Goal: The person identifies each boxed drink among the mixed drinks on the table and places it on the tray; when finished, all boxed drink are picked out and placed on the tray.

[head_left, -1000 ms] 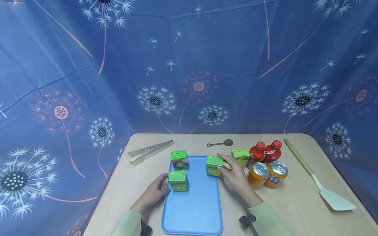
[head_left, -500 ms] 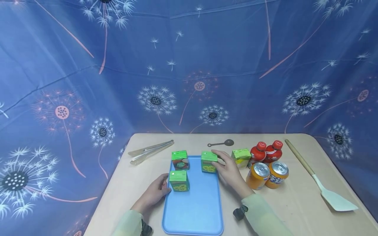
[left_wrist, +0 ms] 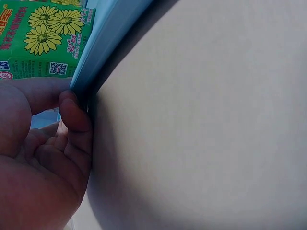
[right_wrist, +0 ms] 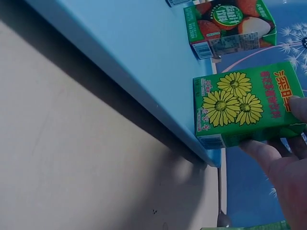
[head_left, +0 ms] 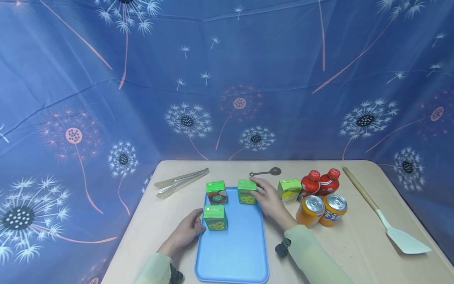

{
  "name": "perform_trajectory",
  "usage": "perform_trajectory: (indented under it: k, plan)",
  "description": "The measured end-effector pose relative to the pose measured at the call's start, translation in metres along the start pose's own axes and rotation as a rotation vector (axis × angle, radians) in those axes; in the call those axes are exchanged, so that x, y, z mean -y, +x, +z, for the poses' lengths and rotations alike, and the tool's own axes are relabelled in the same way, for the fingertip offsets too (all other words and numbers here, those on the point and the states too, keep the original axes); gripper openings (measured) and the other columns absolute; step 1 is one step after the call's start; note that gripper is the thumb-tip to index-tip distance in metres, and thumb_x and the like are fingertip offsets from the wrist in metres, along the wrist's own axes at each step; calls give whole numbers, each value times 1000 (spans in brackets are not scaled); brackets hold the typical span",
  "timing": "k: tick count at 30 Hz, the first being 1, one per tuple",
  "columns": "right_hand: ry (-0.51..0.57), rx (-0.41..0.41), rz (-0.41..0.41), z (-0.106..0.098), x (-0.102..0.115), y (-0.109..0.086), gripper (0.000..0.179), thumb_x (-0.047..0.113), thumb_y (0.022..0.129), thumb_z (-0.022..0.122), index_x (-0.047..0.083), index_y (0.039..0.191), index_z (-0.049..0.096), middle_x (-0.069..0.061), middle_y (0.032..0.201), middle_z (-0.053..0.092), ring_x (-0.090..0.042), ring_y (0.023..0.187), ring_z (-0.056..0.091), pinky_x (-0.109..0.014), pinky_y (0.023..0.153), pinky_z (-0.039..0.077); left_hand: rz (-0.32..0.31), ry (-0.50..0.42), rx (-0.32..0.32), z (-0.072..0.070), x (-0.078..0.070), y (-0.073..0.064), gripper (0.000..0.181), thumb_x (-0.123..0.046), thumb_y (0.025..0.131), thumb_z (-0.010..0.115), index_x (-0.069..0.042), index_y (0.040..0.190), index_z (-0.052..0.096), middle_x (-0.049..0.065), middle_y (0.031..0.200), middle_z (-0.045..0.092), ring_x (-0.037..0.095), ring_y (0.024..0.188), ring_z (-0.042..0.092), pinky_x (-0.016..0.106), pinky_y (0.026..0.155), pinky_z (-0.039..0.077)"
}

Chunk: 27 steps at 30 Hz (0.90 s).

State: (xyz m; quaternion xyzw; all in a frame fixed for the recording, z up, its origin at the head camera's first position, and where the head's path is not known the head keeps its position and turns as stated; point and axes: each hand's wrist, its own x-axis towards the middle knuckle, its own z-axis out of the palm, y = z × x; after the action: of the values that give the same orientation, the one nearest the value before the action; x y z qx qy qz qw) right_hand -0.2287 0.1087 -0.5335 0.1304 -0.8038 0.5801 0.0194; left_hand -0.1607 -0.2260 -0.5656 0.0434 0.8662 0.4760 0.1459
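Note:
My right hand grips a green drink carton with yellow flowers between thumb and fingers. That carton stands upright at the far right corner of the blue tray. At the tray's left edge, my left hand pinches the rim, thumb on the inner side and curled fingers outside, as the left wrist view shows. Close to that thumb stands a second flower-print carton on the tray. Behind it, at the far left corner, is a green carton with a red fruit picture.
Right of the tray stand a yellow-green carton, two red bottles and two orange cans. A white spatula lies farther right. Metal tongs and a dark spoon lie along the back. A blue patterned cloth hangs behind.
My right hand has moved the flower-print carton left and slightly back, from over the tray's right rim to inside its far right corner. My left hand has stayed at the rim.

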Motion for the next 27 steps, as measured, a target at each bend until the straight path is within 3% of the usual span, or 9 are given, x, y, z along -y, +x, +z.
perform_trajectory:
  k: [15,23,27]
  plan:
    - [-6,46,-32,1,-3,7,50,3,103,63,10,151,52,-11,158,44,-38,145,42,-51,115,36,-4,23,-11,0,2,1,65,-22,100,69,-6,157,43,3,89,55,20,84,55,41,84,45]
    - [-114,63,-95,-5,3,6,51,4,102,66,5,150,52,-17,154,47,-39,141,47,-43,108,45,4,21,-9,-1,2,1,64,-21,100,69,-5,157,43,2,89,56,20,82,55,38,78,46]
    - [-218,48,-131,-16,12,2,51,7,100,70,9,149,54,-15,152,50,-37,137,52,-43,104,49,9,12,-5,-1,1,0,64,-20,100,69,-5,157,43,2,88,56,19,80,55,36,75,46]
